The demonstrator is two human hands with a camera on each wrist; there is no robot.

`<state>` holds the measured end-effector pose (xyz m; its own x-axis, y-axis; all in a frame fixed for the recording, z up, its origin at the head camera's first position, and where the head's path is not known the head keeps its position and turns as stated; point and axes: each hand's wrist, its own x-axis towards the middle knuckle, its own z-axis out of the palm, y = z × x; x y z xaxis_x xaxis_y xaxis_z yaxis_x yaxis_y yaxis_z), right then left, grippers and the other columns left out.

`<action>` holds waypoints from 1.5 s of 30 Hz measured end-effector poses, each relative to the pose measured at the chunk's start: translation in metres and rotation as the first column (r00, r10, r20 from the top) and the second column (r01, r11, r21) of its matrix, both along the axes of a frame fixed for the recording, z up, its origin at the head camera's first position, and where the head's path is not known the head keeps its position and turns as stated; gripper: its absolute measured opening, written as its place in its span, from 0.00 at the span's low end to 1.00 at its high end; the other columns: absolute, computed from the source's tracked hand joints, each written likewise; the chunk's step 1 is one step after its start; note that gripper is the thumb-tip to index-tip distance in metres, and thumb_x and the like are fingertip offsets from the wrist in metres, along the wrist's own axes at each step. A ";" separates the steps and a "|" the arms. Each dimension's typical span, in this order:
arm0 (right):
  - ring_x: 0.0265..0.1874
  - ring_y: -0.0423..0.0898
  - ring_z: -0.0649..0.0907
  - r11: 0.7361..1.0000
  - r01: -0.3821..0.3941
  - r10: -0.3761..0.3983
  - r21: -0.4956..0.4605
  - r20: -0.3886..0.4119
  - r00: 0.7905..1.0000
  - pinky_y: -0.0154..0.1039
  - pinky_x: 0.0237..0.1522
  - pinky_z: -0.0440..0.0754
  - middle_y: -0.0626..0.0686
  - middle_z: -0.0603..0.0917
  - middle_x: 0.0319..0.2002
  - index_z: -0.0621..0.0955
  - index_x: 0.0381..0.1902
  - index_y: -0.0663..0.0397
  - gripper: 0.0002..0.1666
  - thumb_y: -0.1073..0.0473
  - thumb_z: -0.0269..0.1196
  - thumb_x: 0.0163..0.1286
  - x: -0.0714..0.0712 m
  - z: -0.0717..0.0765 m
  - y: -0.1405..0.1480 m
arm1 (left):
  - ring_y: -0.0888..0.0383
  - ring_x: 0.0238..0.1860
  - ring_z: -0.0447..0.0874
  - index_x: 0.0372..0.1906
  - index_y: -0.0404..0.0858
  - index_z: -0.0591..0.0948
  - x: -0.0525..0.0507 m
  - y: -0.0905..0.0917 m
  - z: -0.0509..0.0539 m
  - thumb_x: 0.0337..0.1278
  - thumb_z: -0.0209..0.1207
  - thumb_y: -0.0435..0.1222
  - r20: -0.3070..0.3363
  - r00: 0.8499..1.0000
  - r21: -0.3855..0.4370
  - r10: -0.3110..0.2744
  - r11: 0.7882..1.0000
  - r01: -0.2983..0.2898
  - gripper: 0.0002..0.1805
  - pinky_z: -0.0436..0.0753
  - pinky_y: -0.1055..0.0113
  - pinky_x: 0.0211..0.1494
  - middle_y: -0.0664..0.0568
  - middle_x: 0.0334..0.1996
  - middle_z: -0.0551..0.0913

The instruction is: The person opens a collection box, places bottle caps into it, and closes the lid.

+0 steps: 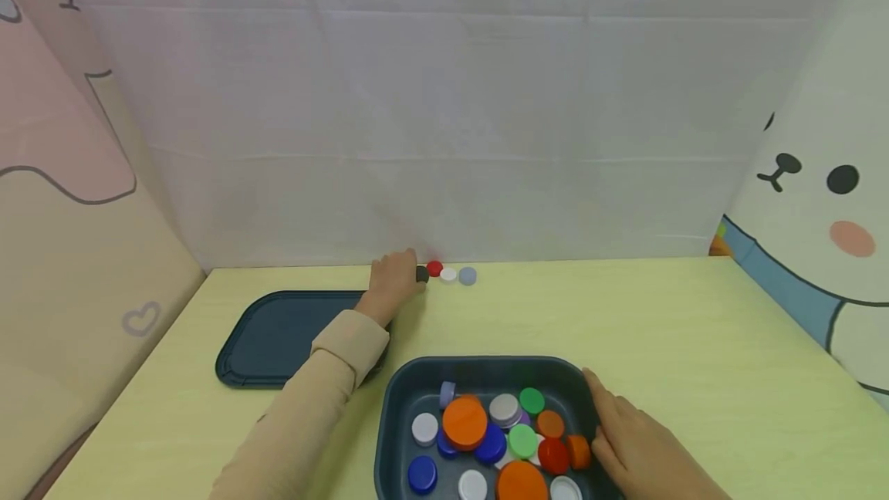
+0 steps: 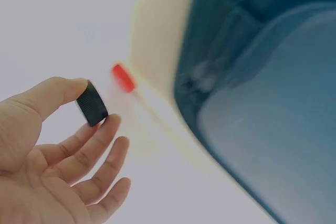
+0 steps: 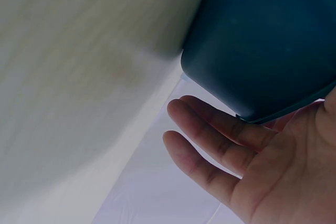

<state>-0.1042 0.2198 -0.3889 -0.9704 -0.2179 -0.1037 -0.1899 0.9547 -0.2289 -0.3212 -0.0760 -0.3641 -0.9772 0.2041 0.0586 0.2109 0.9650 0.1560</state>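
Observation:
At the far side of the table, my left hand (image 1: pixel 396 278) pinches a black bottle cap (image 2: pixel 93 104) between thumb and fingertips, the other fingers loosely spread. Right beside that cap, a red cap (image 1: pixel 434 268), a white cap (image 1: pixel 447 275) and a pale blue-grey cap (image 1: pixel 468 276) lie in a short row. My right hand (image 1: pixel 635 438) holds the right rim of a deep dark box (image 1: pixel 479 365), thumb over the edge. Its other fingers (image 3: pixel 197 161) extend loosely beneath the rim. Inside the box lie several bottle caps, including a large orange one (image 1: pixel 464 423).
A shallow dark tray (image 1: pixel 292 338) lies at the left of the pale yellow table (image 1: pixel 611 322), partly covered by my left sleeve. A white cloth (image 1: pixel 444 137) hangs behind the table's back edge. Patterned cloths with cartoon figures stand at both sides.

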 end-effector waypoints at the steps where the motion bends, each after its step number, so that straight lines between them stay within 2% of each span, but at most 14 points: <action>1: 0.28 0.36 0.67 1.000 -0.001 0.001 -0.002 0.000 1.000 0.33 0.34 0.75 0.40 0.68 0.28 0.56 0.68 0.58 0.39 0.54 0.55 0.62 0.000 0.000 0.000 | 0.42 0.41 0.79 0.39 0.34 0.75 0.003 0.000 0.004 0.49 0.63 0.42 0.000 1.000 -0.002 -0.005 1.000 0.005 0.18 0.74 0.49 0.49 0.41 0.35 0.81; 6: 0.29 0.37 0.68 1.000 0.003 -0.003 0.006 0.012 1.000 0.35 0.37 0.78 0.41 0.72 0.34 0.55 0.69 0.58 0.40 0.54 0.55 0.62 -0.001 0.000 0.000 | 0.45 0.37 0.79 0.39 0.34 0.75 0.024 0.001 0.025 0.49 0.63 0.43 -0.005 0.999 -0.023 -0.048 0.999 0.048 0.17 0.76 0.50 0.45 0.43 0.33 0.80; 13: 0.30 0.38 0.68 1.000 0.006 -0.007 0.012 0.019 1.000 0.36 0.38 0.78 0.41 0.72 0.34 0.55 0.69 0.58 0.40 0.53 0.55 0.63 -0.001 -0.001 0.001 | 0.51 0.29 0.75 0.35 0.35 0.74 0.065 0.002 0.045 0.47 0.65 0.43 -0.015 0.993 -0.055 -0.118 0.992 0.117 0.17 0.73 0.57 0.34 0.47 0.26 0.79; 17: 0.30 0.37 0.68 1.000 0.009 -0.009 0.009 0.025 1.000 0.35 0.37 0.77 0.41 0.71 0.33 0.55 0.69 0.58 0.40 0.53 0.55 0.63 -0.001 -0.001 0.001 | 0.53 0.23 0.71 0.30 0.36 0.73 0.090 0.002 0.048 0.44 0.66 0.42 -0.056 0.986 -0.056 -0.159 0.986 0.156 0.16 0.69 0.60 0.29 0.49 0.20 0.76; 20: 0.29 0.37 0.68 1.000 0.010 -0.010 0.006 0.024 1.000 0.35 0.37 0.77 0.41 0.70 0.32 0.55 0.69 0.58 0.40 0.53 0.55 0.63 -0.001 -0.001 0.001 | 0.54 0.22 0.70 0.27 0.38 0.72 0.109 0.001 0.048 0.42 0.68 0.43 -0.095 0.977 -0.084 -0.191 0.979 0.183 0.17 0.68 0.61 0.29 0.51 0.18 0.74; 24: 0.30 0.38 0.68 1.000 0.012 -0.012 0.003 0.024 1.000 0.36 0.38 0.78 0.42 0.72 0.35 0.55 0.69 0.58 0.40 0.53 0.55 0.63 -0.001 -0.001 0.001 | 0.53 0.24 0.69 0.27 0.39 0.72 0.136 0.000 0.049 0.41 0.68 0.44 -0.091 0.966 -0.105 -0.241 0.967 0.231 0.18 0.68 0.61 0.32 0.52 0.19 0.75; 29: 0.30 0.38 0.68 1.000 0.004 -0.004 0.012 0.012 1.000 0.36 0.38 0.78 0.42 0.72 0.35 0.55 0.69 0.58 0.40 0.54 0.55 0.63 0.000 -0.002 0.001 | 0.56 0.26 0.67 0.32 0.40 0.74 0.165 -0.003 0.049 0.41 0.68 0.45 -0.041 0.947 -0.130 -0.317 0.942 0.310 0.18 0.69 0.59 0.38 0.53 0.25 0.78; 32: 0.29 0.37 0.68 1.000 -0.003 0.003 0.015 0.004 1.000 0.35 0.37 0.77 0.41 0.70 0.32 0.55 0.69 0.58 0.39 0.54 0.55 0.63 -0.001 -0.002 0.002 | 0.56 0.28 0.66 0.34 0.40 0.75 0.176 -0.004 0.045 0.40 0.68 0.46 0.007 0.938 -0.164 -0.346 0.925 0.342 0.19 0.70 0.58 0.42 0.54 0.26 0.79; 36: 0.29 0.37 0.68 1.000 -0.006 0.006 0.013 0.003 1.000 0.35 0.37 0.77 0.41 0.70 0.32 0.55 0.68 0.59 0.39 0.54 0.55 0.63 -0.001 -0.002 0.001 | 0.55 0.31 0.69 0.38 0.42 0.77 0.183 -0.005 0.035 0.39 0.68 0.47 0.077 0.922 -0.217 -0.379 0.896 0.386 0.20 0.70 0.58 0.45 0.54 0.29 0.80; 40: 0.30 0.38 0.68 1.000 -0.004 0.004 0.015 0.006 1.000 0.36 0.38 0.78 0.42 0.73 0.35 0.55 0.68 0.59 0.40 0.54 0.55 0.62 -0.001 -0.003 0.001 | 0.54 0.33 0.71 0.38 0.43 0.78 0.189 -0.005 0.023 0.37 0.69 0.47 0.086 0.907 -0.263 -0.412 0.869 0.419 0.21 0.70 0.57 0.47 0.55 0.29 0.80; 45: 0.29 0.38 0.68 1.000 -0.001 0.001 0.013 0.016 1.000 0.36 0.39 0.78 0.41 0.72 0.33 0.56 0.68 0.59 0.39 0.54 0.55 0.63 -0.001 -0.003 0.000 | 0.56 0.31 0.69 0.36 0.45 0.79 0.192 -0.005 0.013 0.34 0.70 0.47 0.088 0.905 -0.292 -0.415 0.858 0.422 0.20 0.69 0.58 0.48 0.56 0.28 0.80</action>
<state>-0.1051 0.2199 -0.3915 -0.9684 -0.2171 -0.1224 -0.1869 0.9575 -0.2195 -0.1295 -0.0812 -0.3508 -0.7959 0.5988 -0.0893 0.6054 0.7876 -0.1144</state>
